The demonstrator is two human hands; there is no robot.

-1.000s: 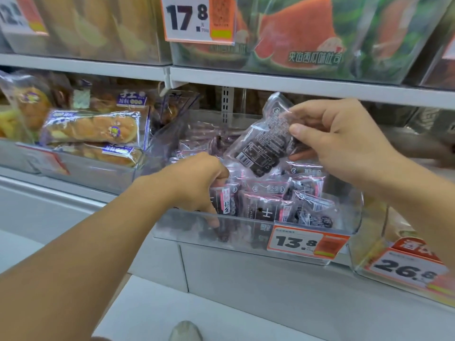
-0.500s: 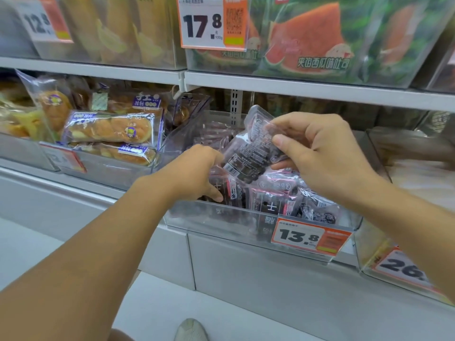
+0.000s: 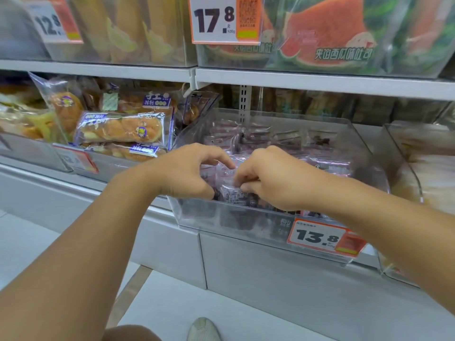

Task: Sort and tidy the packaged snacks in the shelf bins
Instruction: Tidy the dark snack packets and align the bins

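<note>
A clear plastic bin [image 3: 246, 225] on the middle shelf holds several small dark snack packets [image 3: 325, 166] with pink and purple print. Both hands are inside its front part. My right hand [image 3: 275, 178] has its fingers curled round a clear packet [image 3: 232, 193] low at the bin's front wall. My left hand [image 3: 187, 173] sits just to the left, fingers bent down among the packets, its thumb beside the same packet. What the left fingertips touch is hidden.
A 13.8 price tag [image 3: 322, 238] hangs on the bin's front. The bin to the left holds wrapped bread rolls [image 3: 123, 129]. Another clear bin [image 3: 403, 173] stands at the right. Above, a shelf [image 3: 295, 81] carries watermelon toast bags [image 3: 327, 35] and a 17.8 tag [image 3: 224, 19].
My right hand has come down from above the bin with the packet and now holds it low at the front. My left hand stayed in the bin, shifting slightly.
</note>
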